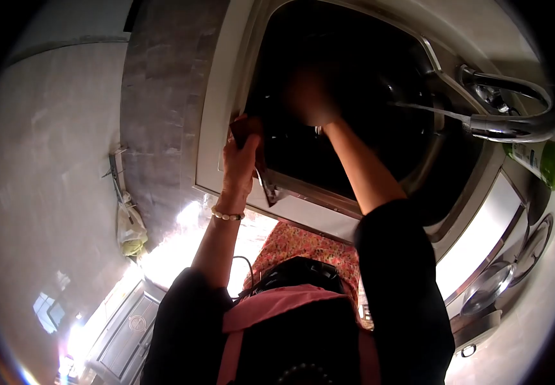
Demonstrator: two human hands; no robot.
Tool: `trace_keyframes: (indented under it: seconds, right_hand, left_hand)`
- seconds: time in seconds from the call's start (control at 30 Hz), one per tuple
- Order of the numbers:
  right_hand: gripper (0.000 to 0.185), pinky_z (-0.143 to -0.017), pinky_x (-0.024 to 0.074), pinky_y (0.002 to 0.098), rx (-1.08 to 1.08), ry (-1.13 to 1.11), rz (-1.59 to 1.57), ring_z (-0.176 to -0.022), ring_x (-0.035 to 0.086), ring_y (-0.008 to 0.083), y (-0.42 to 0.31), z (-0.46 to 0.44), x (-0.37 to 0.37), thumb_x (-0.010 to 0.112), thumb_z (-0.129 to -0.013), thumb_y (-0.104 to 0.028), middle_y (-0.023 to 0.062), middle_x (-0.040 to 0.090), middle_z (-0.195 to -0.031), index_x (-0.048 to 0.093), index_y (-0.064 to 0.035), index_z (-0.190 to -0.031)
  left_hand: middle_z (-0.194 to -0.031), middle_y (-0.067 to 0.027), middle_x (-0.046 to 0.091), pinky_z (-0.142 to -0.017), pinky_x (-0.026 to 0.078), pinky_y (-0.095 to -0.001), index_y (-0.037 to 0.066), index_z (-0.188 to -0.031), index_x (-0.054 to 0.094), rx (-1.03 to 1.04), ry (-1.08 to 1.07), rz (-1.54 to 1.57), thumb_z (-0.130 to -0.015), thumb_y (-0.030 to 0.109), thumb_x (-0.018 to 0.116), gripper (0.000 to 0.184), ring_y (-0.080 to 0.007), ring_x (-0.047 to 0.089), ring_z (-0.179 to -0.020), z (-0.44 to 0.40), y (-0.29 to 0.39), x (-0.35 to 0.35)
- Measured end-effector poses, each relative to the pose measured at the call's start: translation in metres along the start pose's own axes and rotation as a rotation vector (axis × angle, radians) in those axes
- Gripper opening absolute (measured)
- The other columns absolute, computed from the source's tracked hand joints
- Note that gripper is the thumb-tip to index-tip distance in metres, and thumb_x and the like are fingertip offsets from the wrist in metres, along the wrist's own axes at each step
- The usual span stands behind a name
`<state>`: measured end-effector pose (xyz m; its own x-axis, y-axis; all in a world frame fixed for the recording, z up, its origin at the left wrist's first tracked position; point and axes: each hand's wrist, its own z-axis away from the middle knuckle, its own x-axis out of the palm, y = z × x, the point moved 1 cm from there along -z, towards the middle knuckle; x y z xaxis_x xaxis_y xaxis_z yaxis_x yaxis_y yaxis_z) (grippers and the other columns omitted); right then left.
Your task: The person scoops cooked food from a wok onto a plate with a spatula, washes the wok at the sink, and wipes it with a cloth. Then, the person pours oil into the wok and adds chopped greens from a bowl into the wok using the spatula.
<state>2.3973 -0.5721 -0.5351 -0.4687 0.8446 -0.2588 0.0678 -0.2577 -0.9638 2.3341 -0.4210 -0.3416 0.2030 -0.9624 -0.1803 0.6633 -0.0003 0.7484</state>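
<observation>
At the near left rim of the dark sink (226, 83), my left hand (240, 160) is closed around a dark, flat, reddish-brown object (266, 183) whose lower end hangs over the rim. A beaded bracelet (228, 216) circles that wrist. My right hand (309, 96) reaches over the sink basin and is smeared by motion, so its fingers and anything in them cannot be made out. Water (428, 109) runs from the curved chrome faucet (515, 128) into the sink, to the right of my right hand.
A green and white bottle (544, 160) stands behind the faucet. Metal lids or pans (488, 289) lie at the lower right. A plastic bag (131, 224) hangs on the left near the wall. A pale cabinet (127, 327) is at the lower left.
</observation>
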Motion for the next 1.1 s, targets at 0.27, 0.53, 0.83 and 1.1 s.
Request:
trace_keyframes:
  seconds: [0.27,0.53,0.83,1.1]
  right_hand:
    - [0.034,-0.076,0.0465,0.0333,0.769,-0.452,0.853,-0.091,0.057,0.0229,-0.057,0.137,-0.169,0.054,-0.069,0.004,0.0109,0.060,-0.098,0.054,-0.0061,-0.101]
    - [0.018,-0.069,0.0447,0.0342,-0.113,0.107,-0.018,-0.080,0.054,0.0258,-0.074,0.039,-0.015,0.055,-0.071,-0.001,0.0121,0.055,-0.086,0.055,-0.0039,-0.089]
    - [0.020,-0.074,0.0403,0.0344,0.395,0.359,1.277,-0.090,0.050,0.0254,-0.042,0.064,-0.183,0.051,-0.079,-0.021,0.0092,0.053,-0.086,0.058,-0.0077,-0.093]
    - [0.023,-0.081,0.0444,0.0378,0.026,0.247,1.005,-0.090,0.056,0.0278,0.025,0.073,-0.085,0.046,-0.083,-0.018,0.0110,0.059,-0.101,0.057,-0.0038,-0.098]
  left_hand:
    - [-0.092,-0.0026,0.057,-0.068,0.045,-0.0224,0.001,-0.108,0.053,-0.021,0.033,0.193,-0.080,0.006,0.051,0.028,-0.0099,0.054,-0.080,0.016,0.002,0.000]
    - [-0.103,-0.0099,0.056,-0.080,0.049,-0.0325,0.001,-0.113,0.048,-0.153,-0.170,0.386,-0.084,0.009,0.052,0.030,-0.0202,0.056,-0.092,-0.003,-0.014,0.005]
    - [-0.103,-0.0131,0.056,-0.080,0.050,-0.0341,-0.001,-0.113,0.049,-0.180,-0.133,0.299,-0.084,0.006,0.049,0.030,-0.0225,0.058,-0.091,-0.019,-0.020,0.007]
    - [-0.096,-0.0144,0.059,-0.077,0.051,-0.0317,-0.004,-0.111,0.049,-0.198,-0.108,0.294,-0.083,0.007,0.050,0.030,-0.0219,0.059,-0.086,-0.011,-0.011,0.007]
